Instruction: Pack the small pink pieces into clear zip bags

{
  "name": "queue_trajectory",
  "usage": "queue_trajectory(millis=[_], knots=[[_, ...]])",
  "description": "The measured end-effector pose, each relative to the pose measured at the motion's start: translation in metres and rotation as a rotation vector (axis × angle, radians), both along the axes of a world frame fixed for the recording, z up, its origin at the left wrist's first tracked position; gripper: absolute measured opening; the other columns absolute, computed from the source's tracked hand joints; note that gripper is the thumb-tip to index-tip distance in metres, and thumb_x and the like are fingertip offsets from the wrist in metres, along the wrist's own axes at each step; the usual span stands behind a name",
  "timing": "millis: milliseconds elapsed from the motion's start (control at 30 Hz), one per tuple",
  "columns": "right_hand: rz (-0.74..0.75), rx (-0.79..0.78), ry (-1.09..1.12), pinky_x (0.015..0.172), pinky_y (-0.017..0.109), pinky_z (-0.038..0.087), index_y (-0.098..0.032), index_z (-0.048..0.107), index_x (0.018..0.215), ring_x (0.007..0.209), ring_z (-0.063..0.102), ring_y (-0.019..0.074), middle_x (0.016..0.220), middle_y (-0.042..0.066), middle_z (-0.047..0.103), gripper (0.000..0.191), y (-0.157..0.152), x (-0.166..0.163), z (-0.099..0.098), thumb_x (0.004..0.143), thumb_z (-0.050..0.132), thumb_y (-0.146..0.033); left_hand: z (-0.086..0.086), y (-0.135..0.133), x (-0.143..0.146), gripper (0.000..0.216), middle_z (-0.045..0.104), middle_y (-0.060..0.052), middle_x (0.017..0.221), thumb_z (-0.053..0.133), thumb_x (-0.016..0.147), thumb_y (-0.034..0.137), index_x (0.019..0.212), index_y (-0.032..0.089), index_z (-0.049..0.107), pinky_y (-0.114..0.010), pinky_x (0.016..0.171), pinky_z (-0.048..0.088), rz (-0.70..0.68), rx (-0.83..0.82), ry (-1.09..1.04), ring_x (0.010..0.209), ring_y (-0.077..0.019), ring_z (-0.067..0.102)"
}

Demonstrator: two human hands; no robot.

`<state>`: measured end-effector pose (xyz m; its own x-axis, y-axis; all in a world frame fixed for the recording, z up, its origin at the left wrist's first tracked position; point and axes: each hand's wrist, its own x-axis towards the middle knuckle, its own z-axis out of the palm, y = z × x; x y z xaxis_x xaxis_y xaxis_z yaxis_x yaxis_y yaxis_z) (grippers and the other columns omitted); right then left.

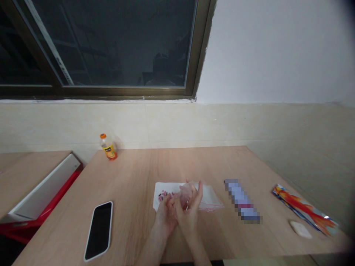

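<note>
Clutching a clear plastic bag (210, 197) together, both hands (177, 212) bunch its top — a white pink-printed sheet (163, 195) shows through.

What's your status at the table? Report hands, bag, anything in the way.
Left hand and right hand together at plastic bag. White printed sheet at bag. Phone left, blurred packet right, both apart from hands.

A plain indoor workroom, shown by a wooden table (133, 173) against a tiled wall (83, 125) under a dark window (111, 44).
</note>
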<state>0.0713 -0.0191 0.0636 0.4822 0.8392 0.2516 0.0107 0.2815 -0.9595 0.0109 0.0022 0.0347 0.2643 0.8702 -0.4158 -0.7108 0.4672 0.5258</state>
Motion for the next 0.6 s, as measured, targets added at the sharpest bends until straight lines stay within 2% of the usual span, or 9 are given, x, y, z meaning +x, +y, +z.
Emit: queue_trajectory(millis=[100, 200, 333, 400, 467, 533, 600], knots=[[0.020, 0.024, -0.095, 0.100, 0.046, 0.039, -0.021, 0.009, 0.144, 0.124, 0.045, 0.0249, 0.137, 0.018, 0.042, 0.087, 0.000, -0.002, -0.005, 0.075, 0.062, -0.028, -0.007, 0.000, 0.005, 0.020, 0.071, -0.011, 0.079, 0.053, 0.080, 0.026, 0.083, 0.013, 0.068, -0.036, 0.082, 0.054, -0.021, -0.030, -0.040, 0.088, -0.0236, 0.067], [0.057, 0.025, -0.107, 0.100, 0.045, 0.040, -0.021, 0.011, 0.144, 0.123, 0.045, 0.0239, 0.137, 0.018, 0.042, 0.084, 0.000, -0.002, -0.007, 0.076, 0.061, -0.028, -0.016, 0.001, 0.010, 0.019, 0.070, -0.011, 0.077, 0.055, 0.079, 0.025, 0.082, 0.010, 0.066, -0.035, 0.079, 0.055, -0.064, -0.082, -0.082, 0.084, -0.0236, 0.068], [0.040, 0.008, -0.038, 0.096, 0.044, 0.044, -0.023, 0.011, 0.144, 0.119, 0.049, 0.0232, 0.138, 0.016, 0.041, 0.084, 0.000, -0.001, -0.006, 0.077, 0.061, -0.029, -0.030, 0.005, 0.010, 0.008, 0.067, -0.005, 0.067, 0.057, 0.079, 0.017, 0.076, 0.012, 0.063, -0.024, 0.064, 0.056, 0.056, -0.153, 0.016, 0.064, -0.0149, 0.066], [-0.027, 0.019, 0.015, 0.092, 0.042, 0.046, -0.024, 0.012, 0.144, 0.113, 0.053, 0.0225, 0.137, 0.017, 0.041, 0.082, 0.003, 0.003, -0.002, 0.078, 0.061, -0.031, -0.036, 0.006, 0.005, 0.013, 0.061, -0.001, 0.057, 0.058, 0.079, 0.015, 0.066, 0.013, 0.058, -0.018, 0.049, 0.050, 0.089, -0.187, 0.108, 0.049, -0.0094, 0.060], [-0.111, 0.047, 0.030, 0.090, 0.040, 0.047, -0.024, 0.014, 0.143, 0.111, 0.053, 0.0219, 0.136, 0.016, 0.041, 0.081, 0.008, 0.012, 0.001, 0.078, 0.061, -0.034, -0.042, 0.008, -0.003, 0.028, 0.048, 0.005, 0.043, 0.060, 0.079, 0.021, 0.054, 0.015, 0.049, -0.014, 0.033, 0.035, 0.108, -0.194, 0.175, 0.032, -0.0048, 0.044], [-0.201, 0.039, -0.019, 0.088, 0.038, 0.047, -0.026, 0.016, 0.143, 0.110, 0.052, 0.0215, 0.135, 0.014, 0.042, 0.080, 0.015, 0.026, 0.001, 0.078, 0.061, -0.036, -0.046, 0.010, -0.012, 0.039, 0.035, 0.009, 0.036, 0.061, 0.079, 0.031, 0.048, 0.017, 0.042, -0.014, 0.028, 0.022, 0.152, -0.160, 0.244, 0.026, -0.0028, 0.029], [-0.282, -0.034, -0.128, 0.082, 0.036, 0.048, -0.027, 0.017, 0.144, 0.103, 0.053, 0.0210, 0.132, 0.013, 0.043, 0.079, 0.023, 0.043, -0.004, 0.078, 0.060, -0.038, -0.049, 0.013, -0.020, 0.044, 0.033, 0.009, 0.036, 0.061, 0.079, 0.039, 0.046, 0.017, 0.040, -0.015, 0.030, 0.020, 0.241, -0.030, 0.455, 0.028, -0.0037, 0.028]])
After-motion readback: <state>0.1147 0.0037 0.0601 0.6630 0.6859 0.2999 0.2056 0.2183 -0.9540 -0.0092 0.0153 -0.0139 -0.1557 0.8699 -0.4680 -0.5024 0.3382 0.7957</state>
